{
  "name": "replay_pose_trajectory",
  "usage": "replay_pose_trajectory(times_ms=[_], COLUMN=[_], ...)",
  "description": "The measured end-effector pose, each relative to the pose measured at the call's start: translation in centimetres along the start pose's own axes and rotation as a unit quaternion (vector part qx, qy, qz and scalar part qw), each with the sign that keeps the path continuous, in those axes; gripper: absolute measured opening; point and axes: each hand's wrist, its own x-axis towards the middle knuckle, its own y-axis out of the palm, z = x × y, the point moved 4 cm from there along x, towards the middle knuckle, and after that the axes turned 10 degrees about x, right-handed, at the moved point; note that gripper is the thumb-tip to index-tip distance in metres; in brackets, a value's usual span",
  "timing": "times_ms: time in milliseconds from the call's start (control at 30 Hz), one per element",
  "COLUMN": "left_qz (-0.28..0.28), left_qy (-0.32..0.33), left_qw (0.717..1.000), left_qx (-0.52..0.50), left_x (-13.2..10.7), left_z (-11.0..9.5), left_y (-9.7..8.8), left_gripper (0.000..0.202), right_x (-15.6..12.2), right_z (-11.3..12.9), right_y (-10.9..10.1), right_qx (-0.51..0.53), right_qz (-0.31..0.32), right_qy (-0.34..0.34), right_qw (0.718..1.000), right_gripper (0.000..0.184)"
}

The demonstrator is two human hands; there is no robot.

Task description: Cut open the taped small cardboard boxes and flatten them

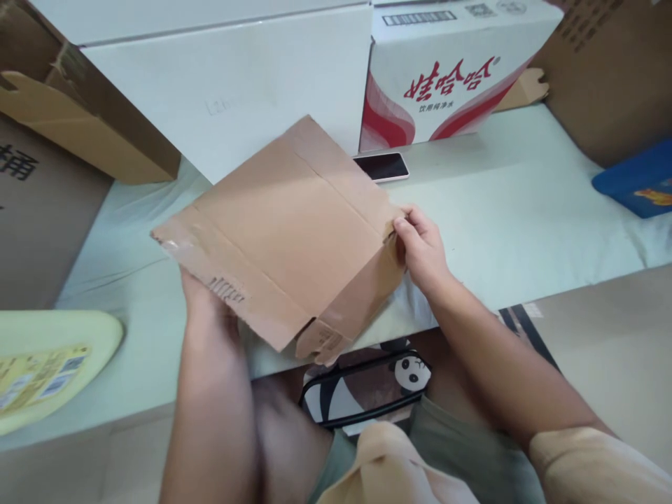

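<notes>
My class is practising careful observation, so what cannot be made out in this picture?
All in the head view:
- Left hand: its grip is hidden behind the creased cardboard.
- Smartphone: left end hidden by the same cardboard.
- Blue object: cut off by the right edge.
- Yellow label: print blurred, cut off at left.

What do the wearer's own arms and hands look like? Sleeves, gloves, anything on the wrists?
Right hand: bare, no glove visible. Right forearm: uncovered, no watch, band or cable visible; a loose, plain beige fabric sleeve begins near the elbow. Left forearm: uncovered, its sleeve out of frame. Left hand: mostly hidden, can't tell about rings.
</notes>
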Motion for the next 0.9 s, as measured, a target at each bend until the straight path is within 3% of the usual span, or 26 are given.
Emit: replay_pose_trajectory(times_ms=[100, 167, 233, 300, 433, 500, 633, 700, 800, 900], left_qz=[0.021, 0.051, 0.061, 0.067, 0.059, 0.072, 0.155, 0.132, 0.053, 0.046], left_qy=[0.001, -0.003, 0.005, 0.010, 0.016, 0.042, 0.070, 0.029, -0.039, -0.056], left_qw=[0.998, 0.995, 0.992, 0.990, 0.989, 0.987, 0.980, 0.989, 0.998, 0.997], left_qx=[-0.052, -0.084, -0.108, -0.122, -0.131, -0.138, -0.108, -0.056, -0.019, -0.040], left_x=[-0.8, -0.8, -0.6, -0.3, -0.3, -0.9, -2.1, -1.9, -1.1, -0.8], left_z=[-1.3, -1.9, -2.1, -2.0, -2.1, -2.5, -3.0, -2.3, -1.0, -0.6], left_y=[1.4, 1.9, 1.8, 1.6, 1.4, 1.6, 2.1, 1.8, 0.9, 1.1], left_gripper=[0.024, 0.023, 0.024, 0.023, 0.026, 0.030, 0.044, 0.039, 0.026, 0.012], right_x=[0.1, 0.2, 0.3, 0.1, -1.1, -1.5, -1.6, -1.6, -1.9, -2.7], right_z=[-0.2, -0.6, -1.1, -1.6, -1.6, -1.4, -1.3, -1.4, -1.4, -1.0], right_y=[-0.4, -0.8, -0.9, -0.3, 1.6, 2.1, 2.5, 2.7, 3.0, 3.6], right_qx=[-0.099, -0.114, -0.054, 0.045, 0.163, 0.184, 0.199, 0.198, 0.199, 0.194], right_qz=[-0.026, -0.057, -0.069, -0.038, 0.054, 0.047, 0.011, 0.029, 0.080, 0.158], right_qy=[-0.015, -0.009, 0.025, 0.102, 0.252, 0.275, 0.290, 0.299, 0.304, 0.305], right_qw=[0.995, 0.992, 0.996, 0.993, 0.952, 0.942, 0.936, 0.933, 0.928, 0.919], right_gripper=[0.036, 0.048, 0.063, 0.069, 0.067, 0.066, 0.064, 0.063, 0.065, 0.065])
